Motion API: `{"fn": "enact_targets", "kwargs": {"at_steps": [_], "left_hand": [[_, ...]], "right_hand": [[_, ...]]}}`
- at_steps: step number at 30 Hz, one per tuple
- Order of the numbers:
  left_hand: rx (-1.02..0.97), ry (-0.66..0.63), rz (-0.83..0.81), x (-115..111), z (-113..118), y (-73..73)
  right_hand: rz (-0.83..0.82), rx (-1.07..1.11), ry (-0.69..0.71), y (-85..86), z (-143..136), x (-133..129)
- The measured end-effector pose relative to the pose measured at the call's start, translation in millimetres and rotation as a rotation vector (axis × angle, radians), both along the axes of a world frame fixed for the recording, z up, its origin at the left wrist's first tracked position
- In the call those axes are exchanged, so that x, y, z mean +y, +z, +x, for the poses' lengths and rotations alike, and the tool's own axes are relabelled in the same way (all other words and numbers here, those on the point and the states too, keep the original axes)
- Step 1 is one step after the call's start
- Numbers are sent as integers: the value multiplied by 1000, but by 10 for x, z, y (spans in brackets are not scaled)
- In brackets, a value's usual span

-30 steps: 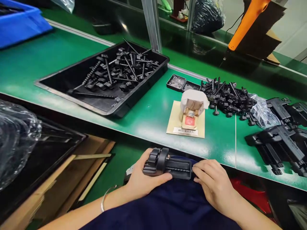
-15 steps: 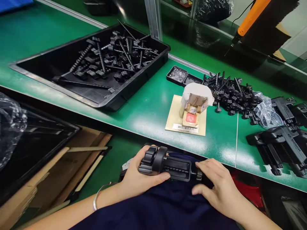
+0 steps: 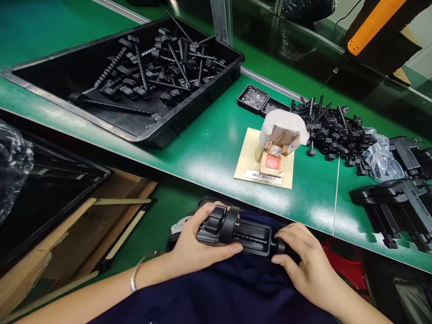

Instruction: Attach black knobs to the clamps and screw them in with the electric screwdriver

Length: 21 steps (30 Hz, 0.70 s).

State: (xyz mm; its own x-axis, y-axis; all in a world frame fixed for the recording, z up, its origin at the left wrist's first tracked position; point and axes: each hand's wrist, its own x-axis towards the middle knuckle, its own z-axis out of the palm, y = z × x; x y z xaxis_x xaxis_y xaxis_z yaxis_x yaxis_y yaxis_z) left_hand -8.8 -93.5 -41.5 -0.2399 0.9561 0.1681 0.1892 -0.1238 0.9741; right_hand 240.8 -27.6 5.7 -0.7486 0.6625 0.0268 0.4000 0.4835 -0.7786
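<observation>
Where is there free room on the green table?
Bare table shows between the large black tray and the cream base, and between that base and the black clamps. Crowded: small boxes behind it, threaded parts behind and right.

Sole view, head-worn, facing forward and steeply down: left hand (image 3: 194, 245) and right hand (image 3: 305, 256) lie close at lower centre; the bench (image 3: 202, 157) runs obliquely beyond, the orange tool (image 3: 374, 24) farther off, upper right.
</observation>
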Motion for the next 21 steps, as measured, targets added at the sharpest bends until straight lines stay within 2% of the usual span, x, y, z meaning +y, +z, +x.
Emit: {"fn": "enact_targets", "kwargs": {"at_steps": [2,3,4,7,8,12,17,21], "left_hand": [[14,-8,41,17,-4,26],[11,-6,49,20,-6,35],[8,-3,47,21,-8,40],[1,-15,25,11,-12,23],[-1,-24,29,7,-12,10],[-8,-42,82,6,-8,-32],[-18,-45,55,15,-13,-27],[-36,-50,73,15,-16,-26]], "right_hand": [[177,36,-9,-22,3,-7],[202,37,-14,-27,6,-7],[161,23,-11,-24,9,-4],[-131,-36,17,4,9,6],[-176,-33,17,12,5,6],[-72,13,-60,21,-7,-9],[-312,-62,11,53,-7,-8],[-290,-4,-74,53,-17,-19]]}}
